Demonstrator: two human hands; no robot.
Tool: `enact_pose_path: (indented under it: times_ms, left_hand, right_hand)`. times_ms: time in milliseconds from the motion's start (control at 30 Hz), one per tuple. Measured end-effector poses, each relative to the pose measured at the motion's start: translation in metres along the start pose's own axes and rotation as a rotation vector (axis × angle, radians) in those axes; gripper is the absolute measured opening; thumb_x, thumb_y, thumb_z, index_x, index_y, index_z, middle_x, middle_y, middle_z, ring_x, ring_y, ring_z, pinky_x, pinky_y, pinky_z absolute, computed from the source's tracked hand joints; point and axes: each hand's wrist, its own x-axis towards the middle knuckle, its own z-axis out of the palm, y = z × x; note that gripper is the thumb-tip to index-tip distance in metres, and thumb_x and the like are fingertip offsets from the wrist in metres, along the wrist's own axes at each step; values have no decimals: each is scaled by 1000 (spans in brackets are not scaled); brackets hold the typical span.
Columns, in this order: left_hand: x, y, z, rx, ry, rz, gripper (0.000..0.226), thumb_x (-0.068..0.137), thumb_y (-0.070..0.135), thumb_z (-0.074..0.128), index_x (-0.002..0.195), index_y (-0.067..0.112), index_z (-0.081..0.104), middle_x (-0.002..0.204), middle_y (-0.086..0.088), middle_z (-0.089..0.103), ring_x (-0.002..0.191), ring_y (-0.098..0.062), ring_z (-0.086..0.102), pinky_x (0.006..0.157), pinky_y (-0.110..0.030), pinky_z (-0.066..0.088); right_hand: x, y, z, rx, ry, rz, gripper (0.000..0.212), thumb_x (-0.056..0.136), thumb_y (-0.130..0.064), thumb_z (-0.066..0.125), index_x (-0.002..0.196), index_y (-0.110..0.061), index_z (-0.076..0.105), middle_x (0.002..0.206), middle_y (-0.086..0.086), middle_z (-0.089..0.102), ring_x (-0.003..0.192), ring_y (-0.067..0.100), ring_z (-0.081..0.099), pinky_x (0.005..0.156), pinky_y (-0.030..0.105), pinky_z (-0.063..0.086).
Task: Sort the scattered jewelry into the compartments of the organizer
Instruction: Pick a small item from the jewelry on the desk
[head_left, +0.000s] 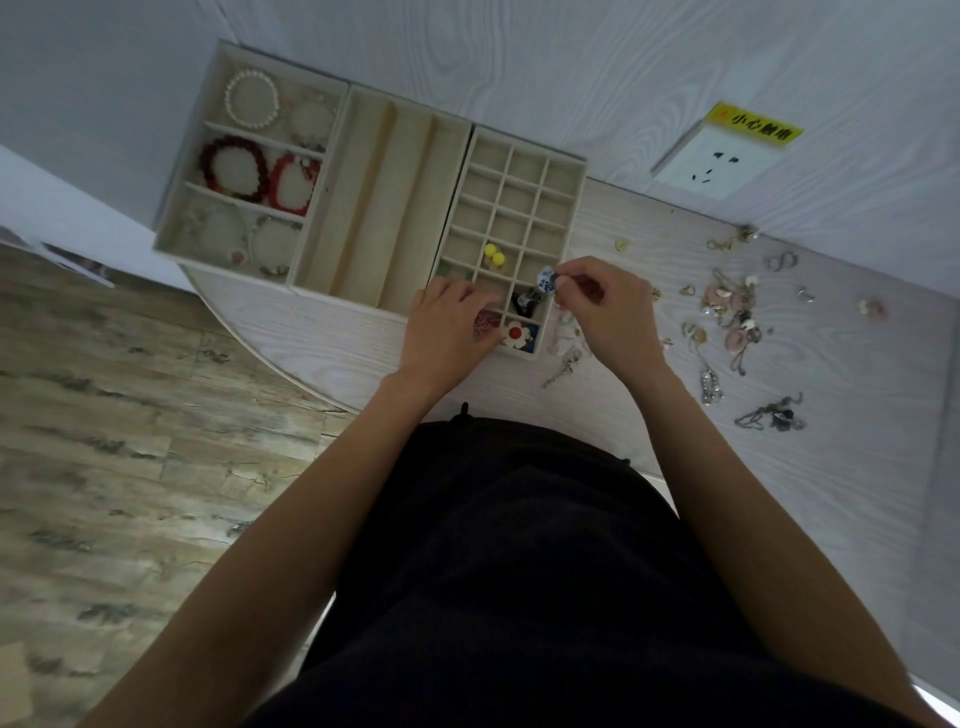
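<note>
Right hand (605, 306) pinches small blue-white patterned bead earring (546, 278) over beige gridded organizer tray (563, 218), near its right edge. Left hand (449, 325), fingers relaxed, rests on tray's front cells. Advice: lower into empty cell w/o touching dividers, then let go.

Head view. The right hand (605, 306) pinches a blue-and-white bead (546, 279) above the right edge of the grid tray (519, 171); the left hand (451, 327) rests on the tray's near-left cells. Yellow beads (494, 255) and a white flower piece (516, 332) occupy separate cells. The bracelet tray (208, 156) holds a pearl bracelet (252, 100). Loose jewelry (727, 306) lies scattered on the tabletop (831, 441) to the right.
</note>
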Motion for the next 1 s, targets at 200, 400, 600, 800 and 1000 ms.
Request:
enact_pose_path:
  times_ms: [200, 400, 600, 800, 1000]
  left_hand:
    - [0, 0, 0, 3, 8, 12, 37, 79, 29, 71, 112, 12, 66, 107, -12, 63, 103, -34, 50, 81, -36, 33]
    - [0, 0, -1, 13, -16, 11, 38, 82, 32, 68, 116, 15, 64, 111, -11, 61, 108, -32, 47, 84, -35, 31]
    - [1, 0, -2, 12, -25, 12, 38, 81, 31, 69, 116, 15, 64, 110, -10, 62, 107, -31, 47, 83, -34, 31]
    - [1, 0, -2, 25, -36, 14, 38, 83, 32, 67, 117, 17, 63, 112, -9, 60, 109, -30, 46, 85, -33, 30]
    - [2, 0, -1, 47, 77, 104, 32, 83, 23, 50, 110, 18, 66, 108, -8, 61, 101, -28, 49, 79, -34, 36]
  right_hand:
    - [0, 0, 1, -4, 1, -6, 14, 89, -14, 58, 96, -13, 70, 78, -8, 65, 76, 9, 64, 73, 12, 48]
    - [0, 1, 3, -13, -12, -4, 14, 90, -13, 58, 96, -13, 70, 78, -9, 65, 76, 9, 63, 73, 13, 49]
    - [1, 3, 3, -27, -18, 1, 16, 89, -12, 58, 98, -12, 71, 80, -8, 65, 76, 6, 61, 73, 10, 47]
    - [1, 11, 9, -163, -83, 73, 25, 93, -13, 53, 114, -12, 66, 106, 4, 70, 85, 9, 62, 78, 12, 44]
    - [0, 20, 6, -328, -16, -26, 23, 91, -9, 51, 107, -14, 68, 116, 5, 59, 89, 15, 56, 73, 14, 35]
